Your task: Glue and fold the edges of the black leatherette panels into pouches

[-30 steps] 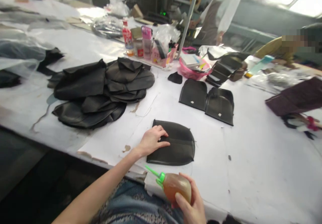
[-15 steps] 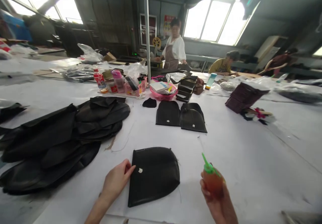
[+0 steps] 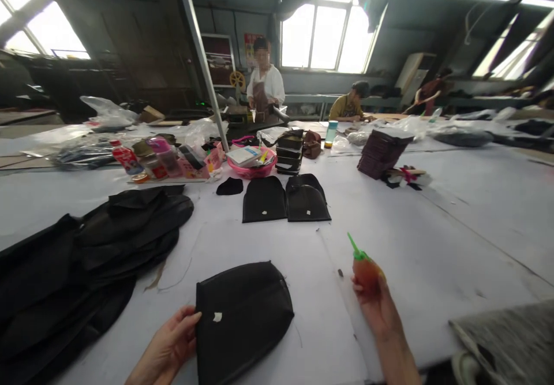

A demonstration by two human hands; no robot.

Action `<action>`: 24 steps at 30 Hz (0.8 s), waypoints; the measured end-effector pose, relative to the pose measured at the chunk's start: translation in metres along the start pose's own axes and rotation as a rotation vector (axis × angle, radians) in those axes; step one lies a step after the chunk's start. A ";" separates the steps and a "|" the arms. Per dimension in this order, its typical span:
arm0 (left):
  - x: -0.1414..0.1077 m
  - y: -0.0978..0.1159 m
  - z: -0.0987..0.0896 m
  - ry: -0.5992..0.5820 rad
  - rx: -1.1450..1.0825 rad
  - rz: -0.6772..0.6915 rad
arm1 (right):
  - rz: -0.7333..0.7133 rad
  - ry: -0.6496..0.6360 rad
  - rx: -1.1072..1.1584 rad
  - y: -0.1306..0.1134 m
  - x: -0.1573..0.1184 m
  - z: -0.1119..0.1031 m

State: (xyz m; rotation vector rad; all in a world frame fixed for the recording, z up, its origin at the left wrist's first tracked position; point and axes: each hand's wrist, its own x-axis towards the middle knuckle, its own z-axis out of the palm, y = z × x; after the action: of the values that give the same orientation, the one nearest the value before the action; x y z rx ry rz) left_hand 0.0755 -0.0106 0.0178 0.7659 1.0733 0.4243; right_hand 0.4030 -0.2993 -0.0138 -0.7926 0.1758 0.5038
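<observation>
A black leather-like panel (image 3: pixel 244 321) with a rounded right end and a small white tag (image 3: pixel 217 317) lies in front of me on the white tabletop. My left hand (image 3: pixel 175 339) pinches its left edge, thumb on top and fingers partly hidden under the edge. Off to the right, my right hand (image 3: pixel 378 304) is wrapped round a small squeeze bottle (image 3: pixel 367 274) of orange-brown liquid with a green cap and nozzle. The bottle is held above the table, nozzle up and tilted left, apart from the panel. Farther back lie two similar black panels (image 3: pixel 265 199), side by side.
Black pieces (image 3: pixel 125 240) are heaped at the left. Behind stand a pink basket (image 3: pixel 251 171), a red bottle (image 3: pixel 125 157), a stack of dark purple pieces (image 3: pixel 383 153) and a metal pole (image 3: pixel 203 56). Grey cloth (image 3: pixel 511 339) lies at the right front. Several people work beyond the table.
The view has swung to the right. My left hand has shifted from resting at the panel's edge to gripping it, and the panel sits nearer me. The bottle stays in my right hand.
</observation>
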 end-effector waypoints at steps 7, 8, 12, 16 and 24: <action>-0.018 0.005 0.015 -0.100 -0.169 -0.242 | -0.021 0.007 0.048 0.002 -0.001 -0.001; -0.022 0.005 0.019 -0.097 -0.185 -0.243 | -0.023 0.002 0.049 0.002 -0.001 -0.001; -0.032 0.004 0.040 -0.139 -0.210 -0.212 | -0.018 -0.017 0.056 -0.001 -0.002 0.001; -0.031 0.009 0.067 -0.127 -0.245 -0.187 | -0.024 -0.050 0.062 -0.005 -0.003 0.002; -0.017 0.039 0.165 -0.155 -0.356 -0.088 | 0.011 -0.025 0.136 -0.006 -0.003 0.001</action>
State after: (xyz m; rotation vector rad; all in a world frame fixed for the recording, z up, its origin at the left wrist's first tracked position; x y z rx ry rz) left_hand 0.2181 -0.0535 0.1002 0.4270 0.8520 0.4577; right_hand 0.4037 -0.3033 -0.0085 -0.6529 0.1895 0.5060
